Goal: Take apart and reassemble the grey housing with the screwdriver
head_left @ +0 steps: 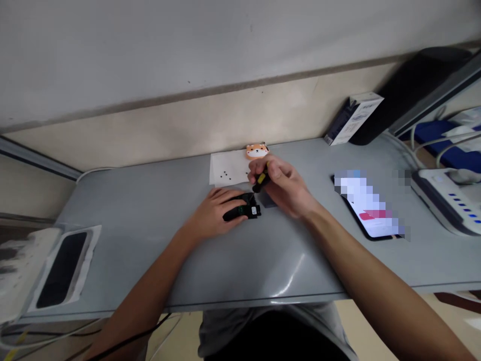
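While your left hand (pixel 218 208) clamps a device (pixel 249 211), your right hand (pixel 289 185) a tool (pixel 262 179), loose bits (pixel 225 173) already lie near the table's (pixel 143 200) back edge.

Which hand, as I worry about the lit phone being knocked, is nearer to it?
Right. The right hand is left of the lit phone, apart from it; the left hand is farther left, holding a black device.

paper (pixel 231 161), phone (pixel 370 208) on gray table (pixel 139 215)
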Demonstrator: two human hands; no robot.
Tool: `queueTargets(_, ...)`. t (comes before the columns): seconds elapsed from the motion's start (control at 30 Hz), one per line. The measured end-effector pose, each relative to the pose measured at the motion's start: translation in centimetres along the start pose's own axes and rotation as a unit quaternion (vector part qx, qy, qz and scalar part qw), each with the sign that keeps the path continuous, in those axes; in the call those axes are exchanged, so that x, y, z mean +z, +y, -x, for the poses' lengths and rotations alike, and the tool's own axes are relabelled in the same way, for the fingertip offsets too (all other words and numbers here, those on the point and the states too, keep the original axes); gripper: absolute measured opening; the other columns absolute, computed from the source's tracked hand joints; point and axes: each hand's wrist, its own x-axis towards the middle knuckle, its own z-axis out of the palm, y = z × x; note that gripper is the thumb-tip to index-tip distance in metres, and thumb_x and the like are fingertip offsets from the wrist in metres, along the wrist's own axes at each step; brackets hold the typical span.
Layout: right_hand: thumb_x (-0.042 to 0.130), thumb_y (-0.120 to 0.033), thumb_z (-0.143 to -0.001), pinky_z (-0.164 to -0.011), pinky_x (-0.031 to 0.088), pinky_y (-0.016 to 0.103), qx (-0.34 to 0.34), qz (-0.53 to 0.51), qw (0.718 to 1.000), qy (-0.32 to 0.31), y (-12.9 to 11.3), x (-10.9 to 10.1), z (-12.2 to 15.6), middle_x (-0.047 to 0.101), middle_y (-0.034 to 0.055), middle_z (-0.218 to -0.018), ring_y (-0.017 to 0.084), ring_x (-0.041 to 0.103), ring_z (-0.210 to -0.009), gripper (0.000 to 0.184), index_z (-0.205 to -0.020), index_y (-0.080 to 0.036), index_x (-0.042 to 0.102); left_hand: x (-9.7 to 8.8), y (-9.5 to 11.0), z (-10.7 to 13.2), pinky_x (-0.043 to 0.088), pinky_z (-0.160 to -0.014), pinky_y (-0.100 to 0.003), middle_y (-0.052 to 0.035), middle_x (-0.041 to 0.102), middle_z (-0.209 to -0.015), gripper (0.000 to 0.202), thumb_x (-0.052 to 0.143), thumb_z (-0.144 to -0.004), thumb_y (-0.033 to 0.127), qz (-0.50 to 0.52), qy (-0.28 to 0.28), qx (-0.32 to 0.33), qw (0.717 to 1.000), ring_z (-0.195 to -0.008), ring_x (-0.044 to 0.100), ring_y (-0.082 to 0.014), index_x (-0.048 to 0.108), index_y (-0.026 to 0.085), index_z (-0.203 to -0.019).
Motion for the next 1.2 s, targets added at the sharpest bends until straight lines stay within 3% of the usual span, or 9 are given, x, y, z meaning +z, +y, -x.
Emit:
queueTargets(0.2, 0.074, -0.070, -0.085, -0.049, 0.040, 0.027, -0.030, -0.011, 0.997, 0.067, 0.5, 0.2, -0.4, 0.040, -0.0095, -0.060, 0.010, 0.038, -0.048, 0.052, -0.080, -0.027, 0.045, 0.1, 0.0, 0.0, 0.050, -0.109, -0.044, -0.0094, 0.076, -0.132, 0.023, 0.064, -0.103, 0.040, -0.007, 0.009, 0.009, 1.000, -0.122, 0.071, -0.0248, 0.075, 0.024, -0.117)
queueTargets(0.3, 0.061, -0.073, -0.093, -0.055, 0.044, 0.030, -0.002, -0.041, 0.998, 0.043, 0.3, 0.0, -0.6, 0.046, -0.0050, -0.066, 0.013, 0.045, -0.055, 0.047, -0.088, -0.026, 0.059, -0.1, 0.1, 0.0, 0.050, -0.109, -0.044, -0.0091, 0.076, -0.132, 0.023, 0.064, -0.103, 0.040, -0.009, 0.004, 0.001, 1.000, -0.121, 0.071, -0.0250, 0.075, 0.024, -0.116)
queueTargets(0.37, 0.069, -0.068, -0.090, -0.063, 0.049, 0.031, 0.012, -0.053, 0.998, 0.036, 0.1, -0.1, -0.4, 0.054, -0.0014, -0.077, 0.014, 0.054, -0.066, 0.044, -0.088, -0.024, 0.063, -0.2, 0.2, 0.0, 0.050, -0.108, -0.044, -0.0093, 0.076, -0.131, 0.024, 0.063, -0.104, 0.040, -0.010, 0.005, 0.005, 1.000, -0.121, 0.071, -0.0250, 0.075, 0.024, -0.115)
queueTargets(0.47, 0.084, -0.062, -0.080, -0.070, 0.050, 0.029, 0.003, -0.056, 0.998, 0.033, 0.2, -0.2, -0.1, 0.062, 0.0002, -0.088, 0.013, 0.060, -0.075, 0.049, -0.077, -0.023, 0.055, -0.2, 0.3, 0.0, 0.050, -0.108, -0.043, -0.0100, 0.075, -0.132, 0.023, 0.062, -0.105, 0.039, -0.012, 0.012, 0.014, 1.000, -0.122, 0.071, -0.0252, 0.075, 0.022, -0.115)
queueTargets(0.57, 0.082, -0.063, -0.082, -0.059, 0.044, 0.027, -0.014, -0.032, 0.999, 0.040, 0.6, -0.3, -0.1, 0.054, -0.0052, -0.069, 0.010, 0.051, -0.058, 0.053, -0.076, -0.024, 0.046, -0.1, 0.3, 0.0, 0.049, -0.107, -0.042, -0.0107, 0.075, -0.131, 0.024, 0.062, -0.105, 0.038, -0.017, 0.016, 0.020, 1.000, -0.120, 0.071, -0.0252, 0.074, 0.021, -0.116)
queueTargets(0.67, 0.068, -0.075, -0.087, -0.053, 0.040, 0.028, -0.021, -0.012, 0.998, 0.056, 0.6, -0.3, -0.5, 0.041, -0.0076, -0.059, 0.011, 0.041, -0.051, 0.051, -0.084, -0.026, 0.056, -0.1, 0.2, -0.1, 0.049, -0.107, -0.042, -0.0101, 0.075, -0.130, 0.024, 0.062, -0.104, 0.039, -0.018, 0.010, 0.015, 1.000, -0.120, 0.071, -0.0248, 0.074, 0.022, -0.116)
queueTargets(0.9, 0.056, -0.071, -0.097, -0.063, 0.046, 0.032, 0.024, -0.007, 1.000, 0.018, -0.6, -0.3, -0.4, 0.052, -0.0013, -0.071, 0.016, 0.050, -0.064, 0.051, -0.116, -0.027, 0.073, -0.1, 0.2, 0.0, 0.049, -0.109, -0.042, -0.0095, 0.075, -0.132, 0.024, 0.062, -0.105, 0.038, -0.025, 0.013, 0.018, 0.999, -0.122, 0.070, -0.0244, 0.074, 0.022, -0.118)
queueTargets(1.07, 0.070, -0.070, -0.089, -0.069, 0.048, 0.032, -0.011, 0.042, 0.999, 0.001, -0.2, -0.4, 0.4, 0.060, 0.0006, -0.082, 0.014, 0.057, -0.071, 0.047, -0.083, -0.024, 0.067, 0.1, 0.0, 0.2, 0.050, -0.108, -0.042, -0.0101, 0.075, -0.132, 0.024, 0.062, -0.105, 0.037, -0.035, 0.026, 0.034, 0.998, -0.122, 0.070, -0.0245, 0.073, 0.021, -0.119)
queueTargets(1.2, 0.071, -0.072, -0.086, -0.054, 0.042, 0.028, -0.040, 0.020, 0.999, 0.024, 0.4, -0.3, 0.1, 0.044, -0.0055, -0.061, 0.011, 0.045, -0.053, 0.056, -0.069, -0.024, 0.048, 0.0, 0.1, 0.1, 0.051, -0.107, -0.042, -0.0108, 0.075, -0.132, 0.025, 0.061, -0.106, 0.038, -0.035, 0.018, 0.034, 0.999, -0.122, 0.070, -0.0247, 0.074, 0.021, -0.120)
